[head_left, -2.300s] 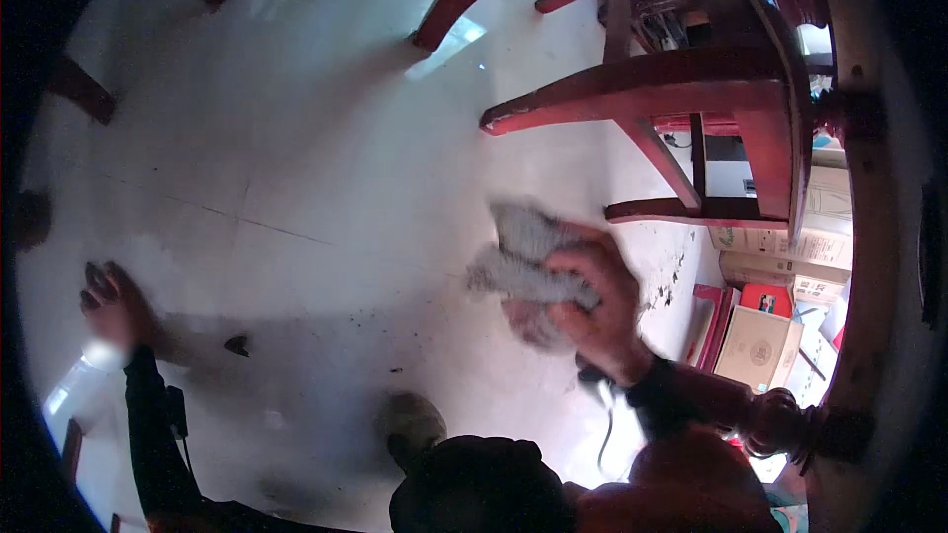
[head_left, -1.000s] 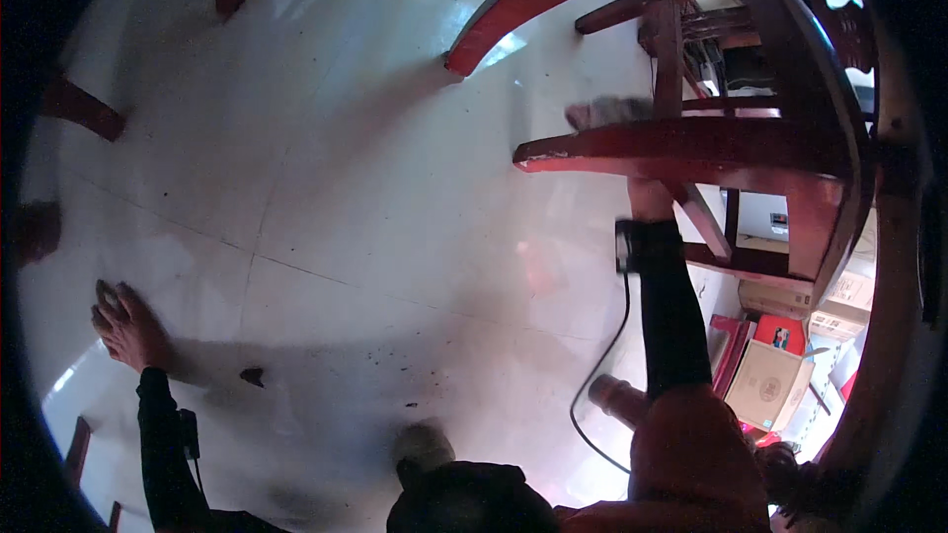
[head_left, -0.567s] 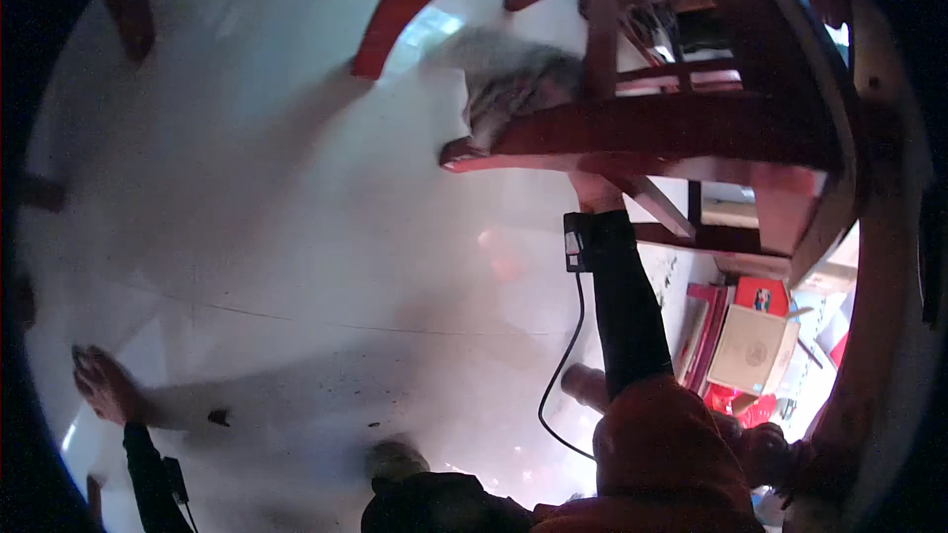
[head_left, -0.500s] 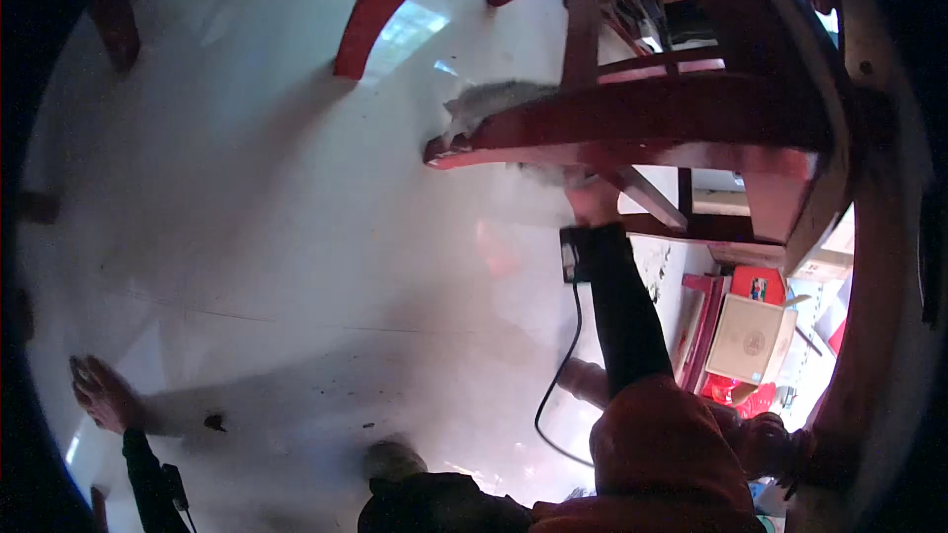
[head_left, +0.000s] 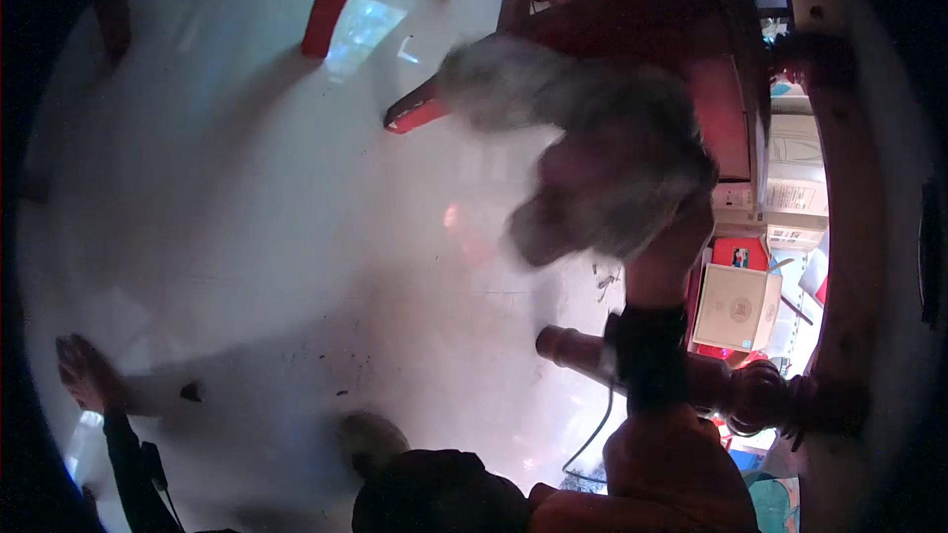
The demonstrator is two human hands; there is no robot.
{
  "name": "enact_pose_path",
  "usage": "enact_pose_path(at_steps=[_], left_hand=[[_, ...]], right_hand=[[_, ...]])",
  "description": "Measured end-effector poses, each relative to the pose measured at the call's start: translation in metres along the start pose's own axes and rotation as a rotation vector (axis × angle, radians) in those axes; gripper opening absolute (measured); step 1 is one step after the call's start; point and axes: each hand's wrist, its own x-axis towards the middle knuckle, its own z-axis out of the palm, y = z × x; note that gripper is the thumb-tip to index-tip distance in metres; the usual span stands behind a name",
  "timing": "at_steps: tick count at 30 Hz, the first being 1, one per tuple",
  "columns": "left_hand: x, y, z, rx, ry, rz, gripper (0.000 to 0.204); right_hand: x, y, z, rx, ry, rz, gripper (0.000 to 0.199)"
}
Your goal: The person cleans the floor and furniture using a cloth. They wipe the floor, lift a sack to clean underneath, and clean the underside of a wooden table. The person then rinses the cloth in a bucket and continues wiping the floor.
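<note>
My right hand (head_left: 578,183), smeared by motion, grips a crumpled grey cloth (head_left: 513,84). Part of the cloth hangs across the dark red wooden chair (head_left: 632,15), by the scuffed end of its leg (head_left: 420,109). Exactly how the fingers wrap the cloth is blurred. Far off at the lower left, my left hand (head_left: 87,375) is held low with fingers stretched out and nothing visible in them. Whether it touches the floor I cannot tell.
Another red leg (head_left: 341,0) stands on the pale floor (head_left: 247,237). At the right are a turned wooden post (head_left: 583,350), a cardboard box (head_left: 736,306) and a red box (head_left: 741,253). A dark scrap (head_left: 191,392) lies near my left hand. A black cable (head_left: 592,434) trails from my right wrist.
My right hand has come out from behind the chair leg and risen closer, bringing the cloth with it. The view has shifted slightly. My left hand stays nearly in place.
</note>
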Motion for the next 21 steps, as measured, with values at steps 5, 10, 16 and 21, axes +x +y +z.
enact_pose_path(at_steps=[5, 10, 16, 21], left_hand=[[0.005, -0.017, 0.023, 0.082, -0.06, 0.024, 0.062], [-0.001, -0.005, 0.029, 0.026, -0.013, 0.028, 0.063], [0.002, -0.032, 0.036, 0.134, -0.018, 0.142, 0.064], [-0.003, -0.004, 0.022, -0.075, 0.032, -0.016, 0.065]], right_hand=[[-0.006, 0.039, -0.012, 0.6, 0.465, 0.334, 0.042], [-0.081, 0.076, -0.058, 0.215, 0.349, 0.375, 0.039], [-0.061, 0.022, -0.007, -0.065, 0.347, 0.095, 0.039], [0.025, 0.023, 0.05, -0.539, 0.174, -0.28, 0.048]])
